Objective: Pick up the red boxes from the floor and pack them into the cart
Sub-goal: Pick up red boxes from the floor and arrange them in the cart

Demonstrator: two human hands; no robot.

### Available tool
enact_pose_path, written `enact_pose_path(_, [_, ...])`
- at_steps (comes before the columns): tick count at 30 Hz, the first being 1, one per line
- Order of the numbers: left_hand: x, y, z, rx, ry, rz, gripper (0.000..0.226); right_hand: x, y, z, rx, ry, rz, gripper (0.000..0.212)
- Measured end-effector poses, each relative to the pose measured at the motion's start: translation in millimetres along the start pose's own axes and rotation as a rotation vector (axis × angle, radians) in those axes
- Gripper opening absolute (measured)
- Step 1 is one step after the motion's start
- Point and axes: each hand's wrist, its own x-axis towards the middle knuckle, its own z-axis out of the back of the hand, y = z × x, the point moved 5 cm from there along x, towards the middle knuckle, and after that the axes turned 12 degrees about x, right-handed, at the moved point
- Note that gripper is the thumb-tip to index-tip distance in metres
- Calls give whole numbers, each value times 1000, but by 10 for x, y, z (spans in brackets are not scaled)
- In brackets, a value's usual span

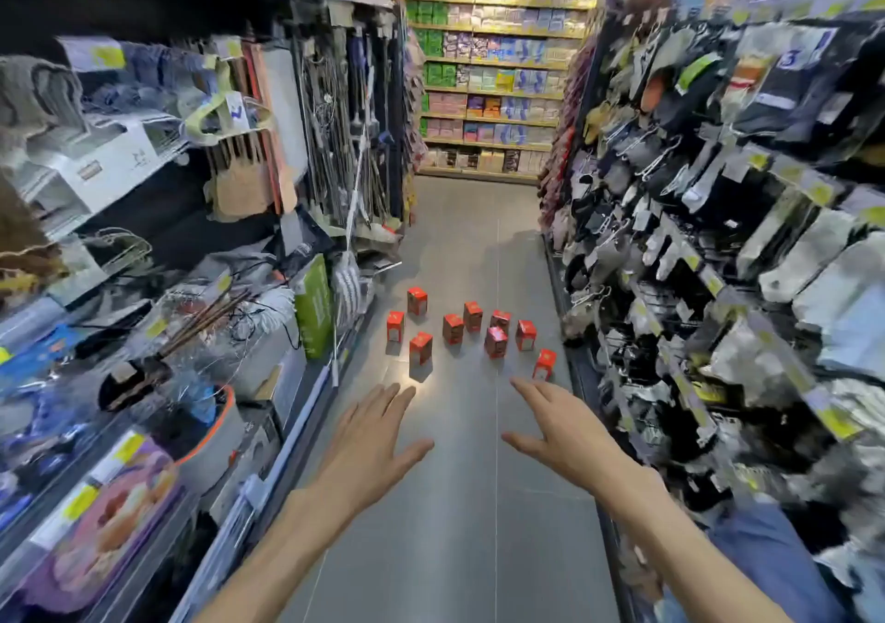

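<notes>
Nine red boxes (471,330), I think, stand upright on the aisle floor (455,502) ahead. My left hand (368,440) and right hand (570,431) reach forward, fingers spread, empty. No cart is visible; a hasty grab could topple neighbouring boxes

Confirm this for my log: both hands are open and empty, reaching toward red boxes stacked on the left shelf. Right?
Not quite. In the head view the red boxes stand on the floor, not the shelf. The left hand and right hand are open and empty.
</notes>
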Motion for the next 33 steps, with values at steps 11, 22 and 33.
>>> enact_pose_path(11, [3258, 775, -693, -61, 51, -18, 72, 3219, -1407, 5, 90, 39, -28, 70])
enact_pose_path(22, [5957, 1952, -1635, -164, 43, 20, 66, 6377, -2324, -262, 128, 173, 99, 65])
enact_pose_path(33, [8535, 2859, -2874, -256, 155, 94, 69, 9103, -3693, -805, 252, 183, -31, 70])
